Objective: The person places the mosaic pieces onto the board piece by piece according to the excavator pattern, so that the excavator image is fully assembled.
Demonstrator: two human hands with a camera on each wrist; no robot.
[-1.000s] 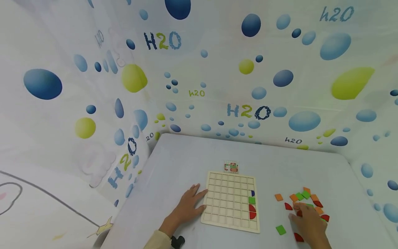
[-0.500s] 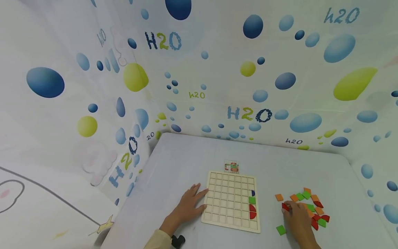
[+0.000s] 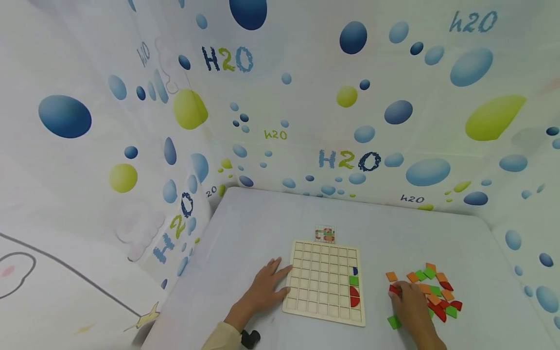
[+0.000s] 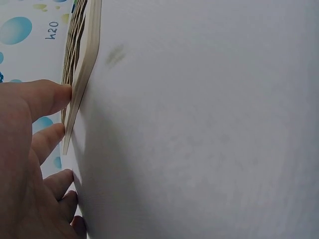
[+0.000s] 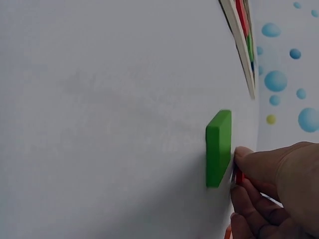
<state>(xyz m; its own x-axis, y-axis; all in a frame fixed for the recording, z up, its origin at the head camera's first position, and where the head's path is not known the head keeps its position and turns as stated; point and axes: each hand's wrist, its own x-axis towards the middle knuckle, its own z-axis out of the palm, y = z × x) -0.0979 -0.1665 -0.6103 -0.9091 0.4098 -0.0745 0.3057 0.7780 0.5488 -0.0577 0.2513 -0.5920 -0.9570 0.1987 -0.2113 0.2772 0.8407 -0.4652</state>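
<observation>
My left hand point(image 3: 264, 288) rests with spread fingers at the left edge of the wooden grid board point(image 3: 323, 318); in the left wrist view, thumb and a finger of the hand point(image 4: 30, 134) touch the board's side point(image 4: 85, 69). Between thumb and fingers, my right hand point(image 3: 412, 308) pinches a red piece point(image 3: 394, 289), also partly seen in the right wrist view point(image 5: 239, 176) in the hand point(image 5: 279, 189). A green square point(image 5: 219, 149) lies close by on the table. In the board's right column sit a blue piece point(image 3: 355, 271), a green square point(image 3: 354, 280) and two red pieces point(image 3: 354, 296).
Loose orange point(image 3: 430, 267), green point(image 3: 435, 291) and red pieces point(image 3: 456, 305) lie scattered beyond and right of my right hand. A small patterned card point(image 3: 325, 234) lies behind the board. A black object point(image 3: 251, 339) is beside my left wrist. Printed walls stand behind the table.
My right hand has moved left from the scattered pieces, taking hold of a red piece and shifting it toward the board. My left hand has stayed at the board's edge.
</observation>
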